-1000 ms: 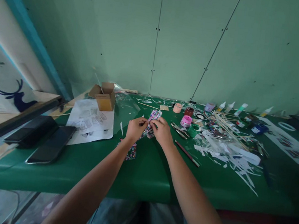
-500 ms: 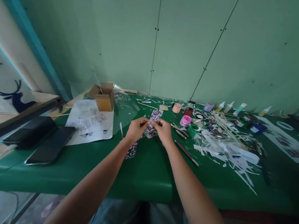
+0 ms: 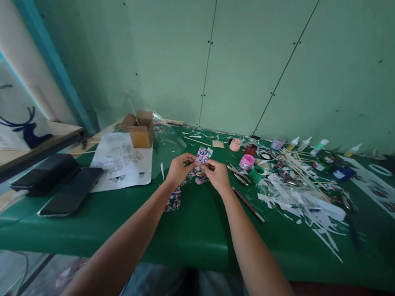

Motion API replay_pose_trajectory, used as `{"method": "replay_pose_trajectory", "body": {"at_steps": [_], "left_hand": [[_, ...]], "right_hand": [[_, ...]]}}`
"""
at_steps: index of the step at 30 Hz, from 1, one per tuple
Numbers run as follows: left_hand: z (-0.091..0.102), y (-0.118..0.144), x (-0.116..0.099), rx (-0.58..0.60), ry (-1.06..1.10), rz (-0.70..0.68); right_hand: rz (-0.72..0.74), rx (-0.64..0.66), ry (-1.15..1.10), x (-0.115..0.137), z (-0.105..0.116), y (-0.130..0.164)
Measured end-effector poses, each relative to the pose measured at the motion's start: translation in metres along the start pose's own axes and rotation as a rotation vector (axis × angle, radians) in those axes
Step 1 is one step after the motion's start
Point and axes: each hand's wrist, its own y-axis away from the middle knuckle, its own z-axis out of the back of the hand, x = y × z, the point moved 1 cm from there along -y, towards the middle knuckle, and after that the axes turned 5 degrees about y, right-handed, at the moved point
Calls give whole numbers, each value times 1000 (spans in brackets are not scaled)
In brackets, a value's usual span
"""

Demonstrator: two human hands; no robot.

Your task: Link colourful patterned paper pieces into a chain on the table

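Note:
My left hand (image 3: 179, 168) and my right hand (image 3: 218, 174) meet over the middle of the green table (image 3: 194, 230). Together they pinch a small patterned paper piece (image 3: 202, 156) printed in pink, black and white, which sticks up between the fingertips. A second patterned strip (image 3: 173, 200) lies flat on the table just below my left wrist. The fingertips hide how the piece is folded.
A small cardboard box (image 3: 139, 128) and a printed sheet (image 3: 123, 160) lie at the left. Two dark phones (image 3: 71, 191) rest near the left edge. Paint pots (image 3: 246, 161), glue bottles (image 3: 317, 145), wooden sticks and paper scraps (image 3: 306, 206) crowd the right. A pencil (image 3: 248, 204) lies beside my right forearm.
Both hands have stayed together on the patterned piece, the fingers shifting slightly. The view has tilted a little.

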Motion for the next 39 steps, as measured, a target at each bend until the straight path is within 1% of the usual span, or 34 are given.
{"method": "replay_pose_trajectory", "body": {"at_steps": [3, 6, 9, 12, 15, 20, 23, 25, 27, 29, 32, 36, 39], "left_hand": [[0, 0, 0, 37, 6, -25], [-1, 1, 0, 82, -19, -38], [0, 2, 1, 78, -50, -36], [1, 1, 4, 72, -76, -47], [2, 0, 5, 77, -77, -56], [0, 1, 2, 42, -127, -51], [-1, 1, 2, 32, -139, -39], [-1, 1, 4, 54, -155, -34], [-2, 1, 6, 97, -206, -57], [-2, 1, 6, 125, -258, -109], [-1, 1, 3, 124, -305, -168], [-2, 1, 4, 140, -367, -138], [-3, 0, 9, 123, -371, -98]], "right_hand": [[-14, -25, -36, 1, 0, 1], [-81, -10, -38, -2, 0, 1], [-137, 27, -50, -6, -1, 1], [-153, 71, -53, -7, -2, 0], [-142, 66, 5, -5, -2, 0], [-76, -27, 84, -7, -4, -2], [-87, -56, 102, -10, -5, -3], [-84, -61, 117, -10, -4, -3], [-53, -67, 136, -8, -2, -3], [-32, -77, 152, -7, -1, -4], [-55, -78, 150, -8, 0, -4], [-67, -58, 174, -13, -3, -5], [-41, -68, 248, -15, -4, -4]]}}
